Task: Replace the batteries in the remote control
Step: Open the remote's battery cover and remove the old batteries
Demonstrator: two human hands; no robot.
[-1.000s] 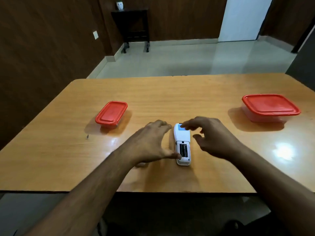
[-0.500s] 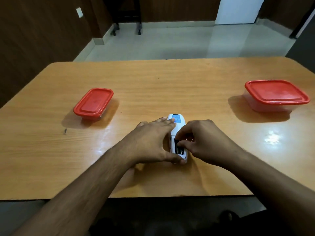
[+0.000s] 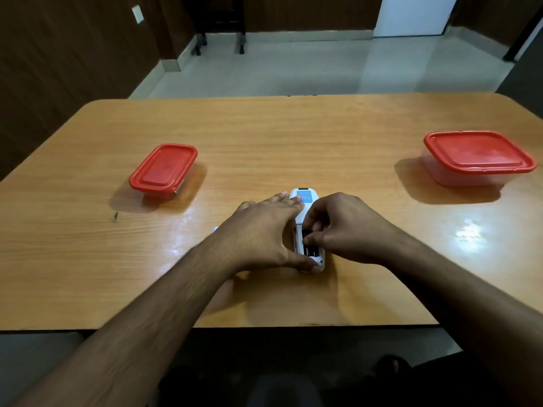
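Small red-lidded container [image 3: 163, 168] sits well left of the fingers. Left hand [image 3: 258, 236] lies flat, fingers straight, pressing the white remote [image 3: 305, 201] onto the table [image 3: 293, 136]. Right hand [image 3: 343, 227] fingertips pinch a battery [image 3: 308, 251] in the open compartment. Large red-lidded container [image 3: 477, 157] far right.

The remote [image 3: 305, 207] lies mid-table [image 3: 293, 136] (near edge), one lidded box [image 3: 163, 168] far left, another [image 3: 477, 157] far right.

Left hand [image 3: 258, 233] steadies remote [image 3: 305, 227]; right hand [image 3: 343, 227] fingers [image 3: 308, 239] in battery bay.
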